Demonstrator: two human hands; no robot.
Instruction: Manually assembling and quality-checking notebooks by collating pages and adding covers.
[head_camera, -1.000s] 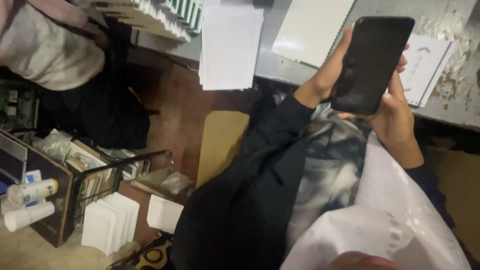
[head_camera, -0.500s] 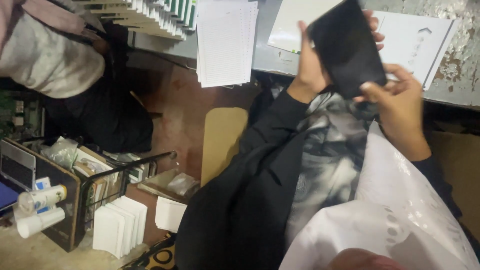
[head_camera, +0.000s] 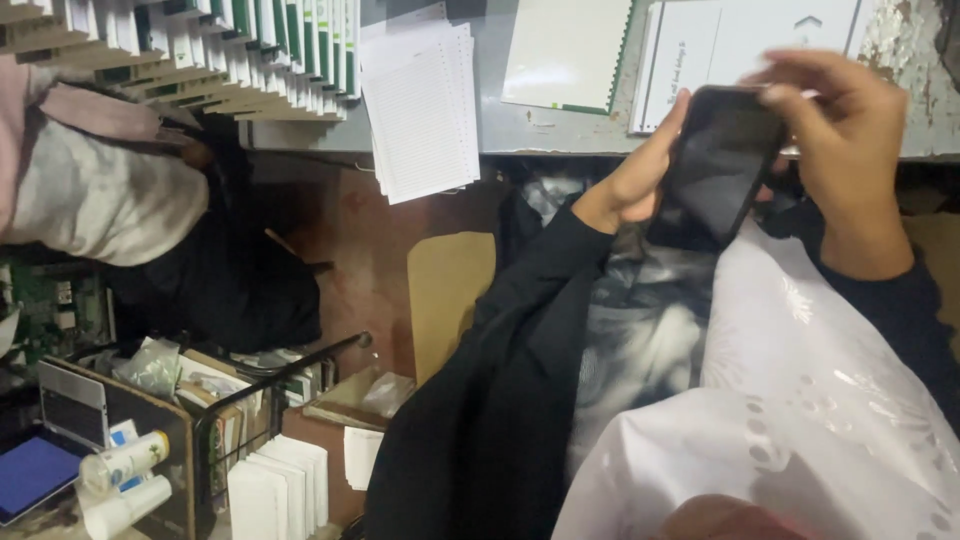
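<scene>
1. Fingers (head_camera: 655, 150) of left hand (head_camera: 640, 175) gripped black phone (head_camera: 720, 165) along its left edge; right hand (head_camera: 840, 150) clasped the top right corner.
2. Phone sat between both hands, just below the counter (head_camera: 560, 130) edge.
3. Judgement: a firm two-handed hold and a steady screen tilt suited this step.

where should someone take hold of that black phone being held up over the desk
Probably by its two long edges near the lower end, coming from below: the phone is tilted, the left hand holds its left edge, and the right hand covers the top, leaving the bottom free.
</scene>
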